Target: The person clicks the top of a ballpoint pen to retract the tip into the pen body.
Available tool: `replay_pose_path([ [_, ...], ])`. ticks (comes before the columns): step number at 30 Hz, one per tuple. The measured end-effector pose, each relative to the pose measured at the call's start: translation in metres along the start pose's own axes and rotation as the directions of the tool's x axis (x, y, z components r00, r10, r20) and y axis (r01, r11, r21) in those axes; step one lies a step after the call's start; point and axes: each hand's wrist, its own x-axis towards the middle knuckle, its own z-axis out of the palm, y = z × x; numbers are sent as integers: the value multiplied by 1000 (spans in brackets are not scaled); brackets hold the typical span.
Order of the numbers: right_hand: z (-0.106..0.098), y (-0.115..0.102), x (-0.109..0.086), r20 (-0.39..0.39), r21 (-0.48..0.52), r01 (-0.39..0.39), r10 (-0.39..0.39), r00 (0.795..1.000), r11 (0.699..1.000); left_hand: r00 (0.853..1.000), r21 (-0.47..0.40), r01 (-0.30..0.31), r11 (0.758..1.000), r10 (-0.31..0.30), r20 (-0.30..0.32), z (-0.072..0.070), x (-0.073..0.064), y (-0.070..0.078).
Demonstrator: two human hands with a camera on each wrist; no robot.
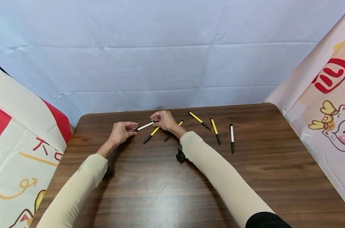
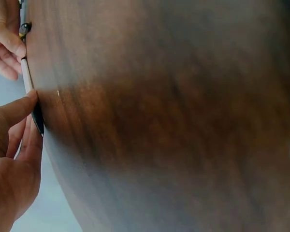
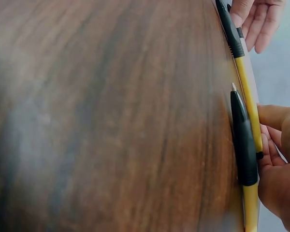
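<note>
A white pen with a black grip (image 1: pixel 145 126) lies slanted between both hands near the table's far edge. My left hand (image 1: pixel 121 131) pinches its black writing end between thumb and fingers, as the left wrist view also shows. At the opposite, black-tipped end, my right hand (image 1: pixel 164 121) holds the pen with thumb and fingertips. Just below the right hand lies a yellow pen (image 1: pixel 152 135), its black grip toward the front. Another yellow pen (image 1: pixel 169 135) passes partly hidden under the right wrist. Both yellow pens show large in the right wrist view.
Right of the hands, two more yellow pens, one slanted (image 1: pixel 199 120) and one steeper (image 1: pixel 215 130), lie on the brown wooden table (image 1: pixel 149 190). A second white pen (image 1: pixel 232 137) lies farthest right. A pale cloth (image 1: pixel 161 69) hangs behind the far edge; printed cloths flank both sides.
</note>
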Motion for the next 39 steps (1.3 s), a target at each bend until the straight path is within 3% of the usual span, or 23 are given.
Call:
replay_pose_path([
  [14,4,2,2,-8,38,3,-3,1000,999,999,51,-35,998,36,-15,3,0,1],
  [22,0,0,0,-49,157,17,-9,999,987,998,116,-57,992,57,4,2,2,6],
  [28,0,-1,2,-98,254,-13,39,994,967,997,138,-76,988,78,-7,1,4,15],
  [31,1,-3,4,-110,422,-32,87,990,906,997,116,-70,991,71,-9,0,4,19],
  [36,3,-10,8,-104,704,-46,167,980,709,998,54,-59,997,59,0,1,3,27],
  [39,4,-14,8,-105,772,-44,196,975,634,999,19,-46,999,46,-3,2,2,30],
])
